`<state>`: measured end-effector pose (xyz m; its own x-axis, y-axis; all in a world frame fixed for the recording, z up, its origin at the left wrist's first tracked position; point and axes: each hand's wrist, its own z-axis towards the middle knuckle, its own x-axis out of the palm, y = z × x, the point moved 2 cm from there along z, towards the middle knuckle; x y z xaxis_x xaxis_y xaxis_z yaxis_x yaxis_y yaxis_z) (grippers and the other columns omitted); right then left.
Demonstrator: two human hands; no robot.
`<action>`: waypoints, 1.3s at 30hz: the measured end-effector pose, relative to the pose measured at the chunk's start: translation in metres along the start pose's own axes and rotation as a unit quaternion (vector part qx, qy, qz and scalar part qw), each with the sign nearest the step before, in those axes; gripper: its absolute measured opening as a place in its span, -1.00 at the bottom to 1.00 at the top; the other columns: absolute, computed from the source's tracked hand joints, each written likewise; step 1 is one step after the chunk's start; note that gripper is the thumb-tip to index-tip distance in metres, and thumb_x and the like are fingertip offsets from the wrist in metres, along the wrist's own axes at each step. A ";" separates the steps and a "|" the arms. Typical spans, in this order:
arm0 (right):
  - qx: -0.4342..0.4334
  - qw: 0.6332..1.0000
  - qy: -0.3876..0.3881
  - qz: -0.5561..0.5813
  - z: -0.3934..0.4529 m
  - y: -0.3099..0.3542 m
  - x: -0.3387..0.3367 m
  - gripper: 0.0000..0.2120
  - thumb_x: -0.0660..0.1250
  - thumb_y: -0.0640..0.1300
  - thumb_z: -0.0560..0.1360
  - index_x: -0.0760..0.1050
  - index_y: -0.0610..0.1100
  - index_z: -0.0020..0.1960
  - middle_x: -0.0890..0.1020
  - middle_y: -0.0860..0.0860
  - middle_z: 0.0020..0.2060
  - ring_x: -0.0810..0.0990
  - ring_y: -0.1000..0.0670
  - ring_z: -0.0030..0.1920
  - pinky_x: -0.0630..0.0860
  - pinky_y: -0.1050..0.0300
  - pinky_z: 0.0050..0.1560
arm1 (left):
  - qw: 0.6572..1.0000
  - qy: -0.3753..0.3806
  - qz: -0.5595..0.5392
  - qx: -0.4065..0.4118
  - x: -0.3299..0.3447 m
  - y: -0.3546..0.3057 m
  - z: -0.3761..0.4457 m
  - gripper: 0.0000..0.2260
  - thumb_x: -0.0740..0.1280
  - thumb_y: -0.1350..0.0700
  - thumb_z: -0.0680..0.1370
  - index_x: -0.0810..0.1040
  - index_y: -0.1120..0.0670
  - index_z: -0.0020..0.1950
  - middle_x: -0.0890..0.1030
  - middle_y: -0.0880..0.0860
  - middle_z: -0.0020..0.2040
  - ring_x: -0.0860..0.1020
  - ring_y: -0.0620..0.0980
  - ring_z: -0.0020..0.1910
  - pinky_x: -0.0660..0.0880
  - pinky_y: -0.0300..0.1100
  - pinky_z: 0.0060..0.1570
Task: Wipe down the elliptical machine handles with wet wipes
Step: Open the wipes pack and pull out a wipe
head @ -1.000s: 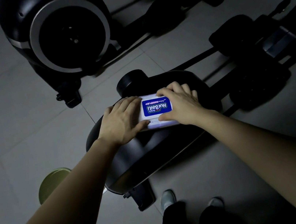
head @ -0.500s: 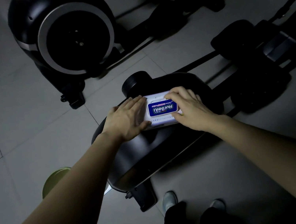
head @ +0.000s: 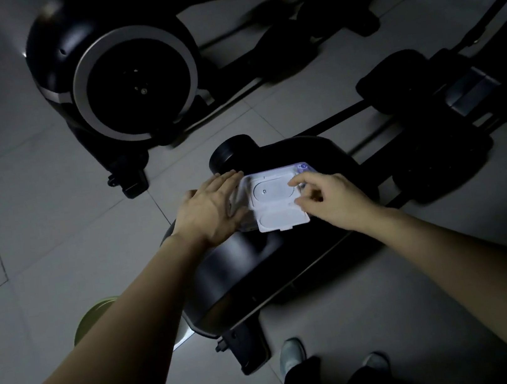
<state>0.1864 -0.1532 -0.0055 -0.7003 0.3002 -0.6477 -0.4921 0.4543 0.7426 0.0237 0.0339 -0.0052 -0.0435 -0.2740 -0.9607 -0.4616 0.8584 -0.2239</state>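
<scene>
Pack of wet wipes [head: 274,200] on curved housing [head: 233,267], lid open. Left hand [head: 212,209] flat, steadying it; right hand [head: 328,195] half-curled, holding nothing. Hard tug could slide the pack off.

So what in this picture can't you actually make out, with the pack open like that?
All in the head view:
- Whether a wipe sticks out of the wet wipes pack: the opening is pale, dim and too small.
- What the right hand pinches, if anything: its fingertips blur over the flipped-open lid.
- The pack's left end: the left hand lies flat over it.
- The elliptical's handles: out of frame.
- The green round object: half hidden by the left forearm.
</scene>
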 end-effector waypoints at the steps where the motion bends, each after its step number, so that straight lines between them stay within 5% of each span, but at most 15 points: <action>1: -0.002 1.000 0.017 -0.012 0.001 -0.002 0.002 -0.72 0.43 -0.14 0.43 0.55 -0.02 0.13 0.61 0.10 -0.32 0.58 0.07 -0.20 0.52 0.13 0.01 | 1.000 -0.003 -0.003 -0.005 0.001 -0.001 0.000 -0.36 0.20 -0.27 0.55 0.12 -0.13 0.58 0.19 -0.14 0.57 0.15 -0.05 0.55 0.23 0.04 0.35; 8: -0.068 0.981 0.033 -0.178 0.010 -0.008 0.017 -0.61 0.48 -0.03 0.36 0.44 0.01 0.13 0.46 0.15 -0.24 0.32 0.11 -0.04 0.38 0.01 0.16 | 1.000 -0.003 -0.020 -0.003 0.012 -0.009 0.004 -0.25 0.15 -0.45 0.45 0.14 -0.15 0.56 0.17 -0.15 0.57 0.12 -0.05 0.55 0.22 0.05 0.37; 13: -0.091 0.986 -0.026 -0.138 0.013 -0.009 0.015 -0.73 0.42 0.06 0.44 0.50 0.01 0.08 0.47 0.16 -0.35 0.41 0.14 -0.13 0.33 0.07 0.05 | 1.000 -0.005 -0.012 -0.001 0.023 -0.005 0.005 -0.24 0.21 -0.43 0.45 0.11 -0.15 0.56 0.12 -0.15 0.59 0.05 -0.06 0.57 0.18 0.07 0.39; 17: -0.125 0.976 -0.070 -0.165 0.022 -0.004 0.013 -0.85 0.39 -0.06 0.46 0.55 0.01 0.03 0.46 0.16 -0.28 0.42 0.08 -0.09 0.32 0.07 -0.02 | 1.000 -0.011 -0.014 0.000 0.025 -0.005 0.004 -0.23 0.21 -0.43 0.45 0.10 -0.16 0.57 0.13 -0.15 0.59 0.04 -0.06 0.57 0.18 0.07 0.39; 24: -0.167 0.959 0.015 -0.228 0.050 0.011 0.020 -0.76 0.32 -0.08 0.54 0.59 0.09 0.18 0.50 0.11 0.02 0.41 -0.02 0.08 0.16 0.11 0.01 | 1.000 -0.013 -0.005 -0.008 0.027 -0.002 0.002 -0.20 0.19 -0.45 0.44 0.10 -0.12 0.57 0.12 -0.16 0.59 0.04 -0.06 0.57 0.18 0.06 0.40; 31: -0.191 0.950 0.056 -0.241 0.063 0.014 0.023 -0.78 0.30 -0.03 0.55 0.56 0.15 0.17 0.37 0.20 -0.04 0.27 0.10 0.00 0.20 0.09 0.04 | 1.000 -0.017 -0.003 -0.010 0.030 -0.002 0.002 -0.20 0.20 -0.44 0.44 0.11 -0.11 0.57 0.12 -0.17 0.58 0.05 -0.06 0.57 0.16 0.04 0.41; 39: -0.216 0.939 0.055 -0.261 0.064 0.016 0.020 -0.97 0.31 -0.01 0.53 0.47 0.06 -0.05 0.36 0.15 -0.08 0.30 0.05 -0.06 0.25 0.05 -0.01 | 1.000 -0.012 0.003 -0.011 0.028 -0.005 0.003 -0.21 0.20 -0.43 0.45 0.12 -0.09 0.57 0.13 -0.15 0.58 0.06 -0.05 0.57 0.14 0.04 0.41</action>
<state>0.1975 -0.0858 -0.0174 -0.3422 0.0317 -0.9391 -0.9306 0.1265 0.3434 0.0275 0.0232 -0.0315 -0.0252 -0.2583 -0.9657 -0.4802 0.8504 -0.2149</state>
